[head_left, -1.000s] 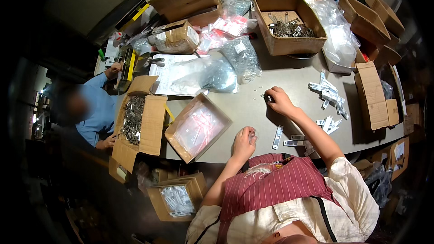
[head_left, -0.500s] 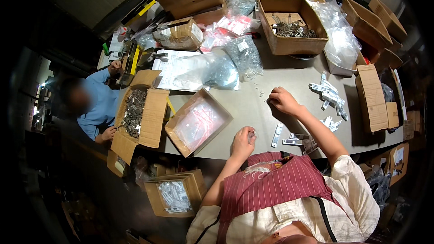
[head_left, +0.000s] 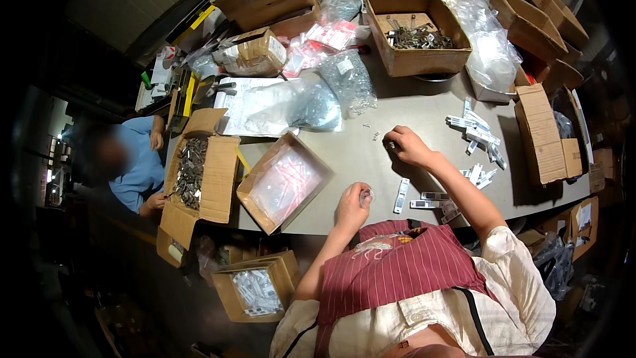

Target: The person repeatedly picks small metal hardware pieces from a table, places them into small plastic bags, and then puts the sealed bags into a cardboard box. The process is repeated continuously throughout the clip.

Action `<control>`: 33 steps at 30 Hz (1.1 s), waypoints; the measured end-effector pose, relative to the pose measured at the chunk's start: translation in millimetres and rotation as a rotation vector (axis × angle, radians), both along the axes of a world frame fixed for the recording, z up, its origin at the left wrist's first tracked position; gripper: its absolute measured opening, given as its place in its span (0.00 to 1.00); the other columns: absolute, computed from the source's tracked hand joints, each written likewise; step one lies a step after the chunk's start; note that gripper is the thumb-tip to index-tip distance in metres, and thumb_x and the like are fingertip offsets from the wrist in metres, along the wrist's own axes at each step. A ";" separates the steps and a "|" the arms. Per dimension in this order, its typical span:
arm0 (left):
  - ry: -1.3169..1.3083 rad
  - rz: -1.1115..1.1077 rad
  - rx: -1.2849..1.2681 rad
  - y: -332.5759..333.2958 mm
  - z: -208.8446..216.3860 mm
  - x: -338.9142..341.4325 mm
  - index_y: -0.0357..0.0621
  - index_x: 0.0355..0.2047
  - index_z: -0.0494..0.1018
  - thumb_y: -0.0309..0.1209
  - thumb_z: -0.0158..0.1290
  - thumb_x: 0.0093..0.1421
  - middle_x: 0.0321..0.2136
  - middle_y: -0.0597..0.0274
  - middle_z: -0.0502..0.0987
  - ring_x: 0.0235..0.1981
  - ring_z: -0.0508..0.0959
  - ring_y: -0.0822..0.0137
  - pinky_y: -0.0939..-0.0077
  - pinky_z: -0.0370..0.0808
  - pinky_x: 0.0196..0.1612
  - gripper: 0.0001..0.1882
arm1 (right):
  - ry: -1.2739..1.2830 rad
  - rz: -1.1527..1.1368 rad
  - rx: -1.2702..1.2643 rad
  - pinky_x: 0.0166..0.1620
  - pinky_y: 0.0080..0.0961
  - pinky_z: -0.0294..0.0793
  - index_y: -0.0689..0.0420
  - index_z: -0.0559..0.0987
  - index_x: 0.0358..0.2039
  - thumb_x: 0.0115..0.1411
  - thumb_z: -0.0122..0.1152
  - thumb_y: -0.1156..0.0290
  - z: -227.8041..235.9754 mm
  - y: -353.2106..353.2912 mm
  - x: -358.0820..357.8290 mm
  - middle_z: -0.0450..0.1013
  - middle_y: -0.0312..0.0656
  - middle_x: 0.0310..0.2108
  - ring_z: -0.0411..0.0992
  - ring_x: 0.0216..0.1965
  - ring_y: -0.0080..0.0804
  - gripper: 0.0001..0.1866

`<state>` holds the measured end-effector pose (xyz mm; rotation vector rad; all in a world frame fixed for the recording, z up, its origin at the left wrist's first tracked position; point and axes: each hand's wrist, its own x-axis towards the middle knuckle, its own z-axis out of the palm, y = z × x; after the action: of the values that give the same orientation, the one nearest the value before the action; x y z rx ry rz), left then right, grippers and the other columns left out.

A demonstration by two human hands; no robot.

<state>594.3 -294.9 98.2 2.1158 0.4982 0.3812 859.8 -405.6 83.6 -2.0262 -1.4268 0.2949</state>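
The bare right hand (head_left: 409, 146) reaches over the smooth grey tabletop (head_left: 344, 159), palm down, its forearm slanting up and leftward from the lower right. Its fingers curl downward with the tips drawn together; whether they pinch anything I cannot tell. Just beside them lie tiny pale slivers (head_left: 376, 136), scattered loose on the tabletop.

The bare left hand (head_left: 351, 209) rests lower, near the table's edge, wrist bent and fingers curled around a small, glossy piece of clear plastic (head_left: 366, 197), partly hidden by the grip.

Between the right forearm and the near edge lie slim, rigid white-and-grey rectangular strips (head_left: 401, 195), some overlapping. Left of the left hand sits an open brown cardboard tray (head_left: 317, 189) holding flat, shiny transparent bags with red print (head_left: 285, 182). Farther off, a deep corrugated cardboard box (head_left: 424, 66) holds thin metal clips (head_left: 421, 38)
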 end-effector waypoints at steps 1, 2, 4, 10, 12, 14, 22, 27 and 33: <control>-0.003 0.002 -0.014 0.2 0.5 -0.6 0.42 0.40 0.74 0.27 0.55 0.60 0.38 0.49 0.79 0.43 0.79 0.45 0.56 0.75 0.47 0.08 | -0.016 0.006 0.028 0.53 0.41 0.74 0.60 0.80 0.45 0.46 0.56 0.84 3.4 4.4 -5.4 0.74 0.52 0.41 0.72 0.47 0.54 0.22; 0.000 0.003 -0.025 0.5 0.3 -1.4 0.42 0.41 0.74 0.27 0.55 0.60 0.38 0.49 0.80 0.43 0.79 0.45 0.57 0.75 0.47 0.08 | -0.027 0.036 0.021 0.52 0.41 0.74 0.60 0.81 0.44 0.46 0.56 0.84 7.9 7.2 -8.4 0.74 0.53 0.40 0.73 0.46 0.54 0.21; 0.006 0.003 -0.046 1.1 0.4 -2.5 0.42 0.41 0.74 0.27 0.55 0.60 0.38 0.49 0.80 0.43 0.79 0.46 0.58 0.76 0.46 0.09 | -0.050 0.094 0.008 0.50 0.42 0.75 0.61 0.81 0.42 0.46 0.56 0.84 15.0 10.7 -12.1 0.75 0.53 0.38 0.73 0.45 0.54 0.20; 0.005 0.001 -0.097 1.2 5.4 -4.0 0.41 0.41 0.74 0.26 0.54 0.61 0.38 0.49 0.80 0.41 0.80 0.47 0.60 0.76 0.46 0.08 | -0.290 0.167 -0.078 0.43 0.41 0.79 0.61 0.78 0.35 0.52 0.56 0.77 9.6 12.7 -23.5 0.74 0.52 0.36 0.74 0.42 0.50 0.09; 0.006 0.002 -0.111 0.3 9.9 -2.0 0.41 0.41 0.74 0.26 0.54 0.61 0.38 0.49 0.80 0.41 0.80 0.46 0.60 0.76 0.46 0.08 | -0.386 0.194 -0.104 0.41 0.41 0.79 0.61 0.76 0.35 0.53 0.55 0.75 9.7 11.7 -29.0 0.73 0.51 0.35 0.74 0.41 0.49 0.08; 0.012 -0.003 -0.113 0.6 12.0 0.3 0.41 0.41 0.74 0.26 0.54 0.61 0.38 0.49 0.80 0.42 0.80 0.47 0.60 0.76 0.46 0.08 | -0.453 0.197 -0.126 0.41 0.40 0.80 0.61 0.75 0.36 0.54 0.55 0.74 5.4 9.0 -34.3 0.72 0.50 0.35 0.74 0.40 0.48 0.09; 0.014 0.023 -0.178 -1.6 10.7 7.6 0.41 0.47 0.72 0.29 0.55 0.63 0.42 0.48 0.80 0.47 0.80 0.48 0.61 0.75 0.50 0.13 | -0.737 0.101 -0.102 0.42 0.33 0.77 0.61 0.74 0.35 0.53 0.55 0.73 1.3 11.1 -51.0 0.70 0.46 0.35 0.72 0.39 0.41 0.09; 0.016 0.000 -0.204 -1.1 18.0 15.8 0.40 0.49 0.71 0.30 0.57 0.63 0.43 0.49 0.80 0.49 0.80 0.50 0.61 0.74 0.52 0.16 | -0.674 0.087 -0.090 0.42 0.33 0.78 0.60 0.74 0.35 0.53 0.57 0.72 -3.5 15.7 -36.0 0.71 0.46 0.34 0.73 0.39 0.42 0.09; -0.049 -0.003 -0.186 1.1 12.9 31.8 0.39 0.45 0.72 0.21 0.63 0.54 0.38 0.54 0.82 0.42 0.83 0.56 0.64 0.78 0.46 0.18 | 0.015 -0.109 -0.201 0.39 0.29 0.77 0.61 0.77 0.35 0.53 0.59 0.75 11.7 16.7 -3.0 0.76 0.47 0.33 0.77 0.34 0.41 0.08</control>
<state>626.1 -293.8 111.0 1.9229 0.4834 0.3691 856.8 -388.9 95.2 -2.2486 -1.3169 0.4208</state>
